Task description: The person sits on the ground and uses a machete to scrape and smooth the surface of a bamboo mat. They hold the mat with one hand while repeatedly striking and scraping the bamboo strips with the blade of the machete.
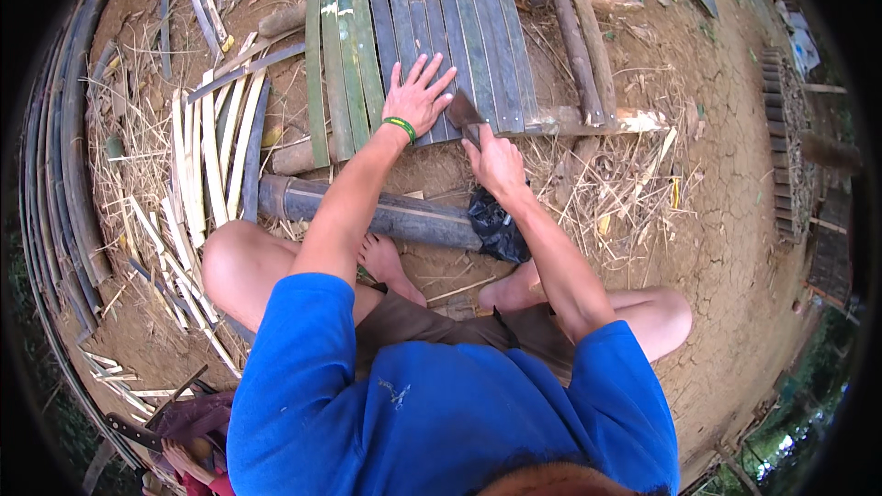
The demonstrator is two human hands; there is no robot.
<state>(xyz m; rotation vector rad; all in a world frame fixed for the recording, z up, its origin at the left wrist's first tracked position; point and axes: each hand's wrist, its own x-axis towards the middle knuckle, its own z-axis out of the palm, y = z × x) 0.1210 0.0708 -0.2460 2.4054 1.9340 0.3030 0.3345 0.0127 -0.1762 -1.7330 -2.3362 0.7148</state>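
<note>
My left hand point(420, 96), with a green band point(401, 129) at the wrist, lies flat on the slats with its fingers spread. Beneath it is a panel of split bamboo slats point(496, 46), green at the left and grey-blue further right, resting across wooden poles. My right hand point(497, 163) is closed round the handle of a broad-bladed knife point(466, 110). The dark blade reaches over the panel's near edge, close beside my left fingertips. Most of the handle is hidden in my grip.
A thick bamboo pole point(386, 216) lies crosswise before my feet, with a black plastic bag point(497, 225) at its right end. Pale bamboo strips point(216, 152) are heaped at left, beside long poles point(69, 147). Two logs point(579, 46) flank the panel. Another person's hand point(188, 459) shows lower left.
</note>
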